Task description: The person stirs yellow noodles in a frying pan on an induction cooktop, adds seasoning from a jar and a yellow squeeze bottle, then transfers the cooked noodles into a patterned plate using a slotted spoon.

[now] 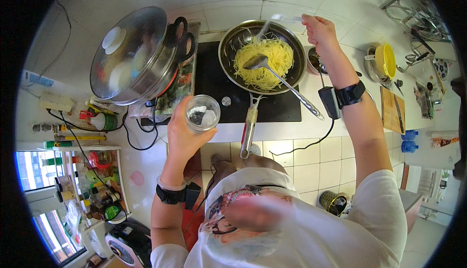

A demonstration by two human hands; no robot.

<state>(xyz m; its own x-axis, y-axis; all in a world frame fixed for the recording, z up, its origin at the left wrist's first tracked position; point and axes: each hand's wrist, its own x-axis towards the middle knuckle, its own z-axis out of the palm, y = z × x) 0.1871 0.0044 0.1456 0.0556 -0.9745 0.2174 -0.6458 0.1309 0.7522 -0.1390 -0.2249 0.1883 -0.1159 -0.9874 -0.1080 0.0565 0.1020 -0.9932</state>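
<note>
My left hand (186, 133) is wrapped around a clear jar (203, 113) partly filled with white granules, held in front of the black cooktop (208, 74). My right hand (321, 30) is raised at the far right edge of the wok (223, 67) and pinches the handle of a small clear spoon (288, 18). A pale blurred streak drops from the spoon toward the wok. Pale yellow shreds (281, 54), which look like potato, are heaped in the wok. A metal spatula (292, 89) rests among them, untouched, its handle over the rim.
A large lidded steamer pot (131, 56) stands left of the cooktop. The wok's handle (250, 129) juts toward me. To the right are a small bowl (314, 60), a yellow colander (389, 61) and a cutting board (390, 113) with a knife (398, 113). Bottles fill a shelf (118, 180) lower left.
</note>
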